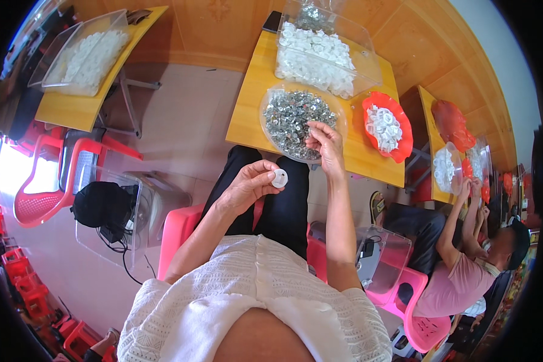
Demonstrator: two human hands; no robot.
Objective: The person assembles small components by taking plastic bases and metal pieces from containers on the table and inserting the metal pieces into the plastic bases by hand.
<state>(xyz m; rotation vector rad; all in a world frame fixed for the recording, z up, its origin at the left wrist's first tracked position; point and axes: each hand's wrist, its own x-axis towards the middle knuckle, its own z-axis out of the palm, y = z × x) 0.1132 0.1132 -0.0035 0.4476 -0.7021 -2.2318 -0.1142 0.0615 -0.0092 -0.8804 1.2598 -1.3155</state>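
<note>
One round white plastic disc point(280, 178) is pinched by the left hand point(252, 184), probably for access. The right hand point(327, 148), grip narrow, contents unclear, is at small silvery metal pieces point(292, 119), likely placed for reach.

"Middle table point(244, 117)?"
"Bin point(365, 71) at back. Tray point(339, 110) in front of it, near edge, metal pieces point(289, 117) inside. Bowl point(399, 151) right of tray."
"Hands?"
"Right hand point(327, 145) over tray, left hand point(251, 183) over the lap point(286, 205)."
"Flanks?"
"Left: side table point(81, 108), second bin point(54, 71) on it. Right: another table point(429, 114), co-worker point(455, 283) seated at it."
</note>
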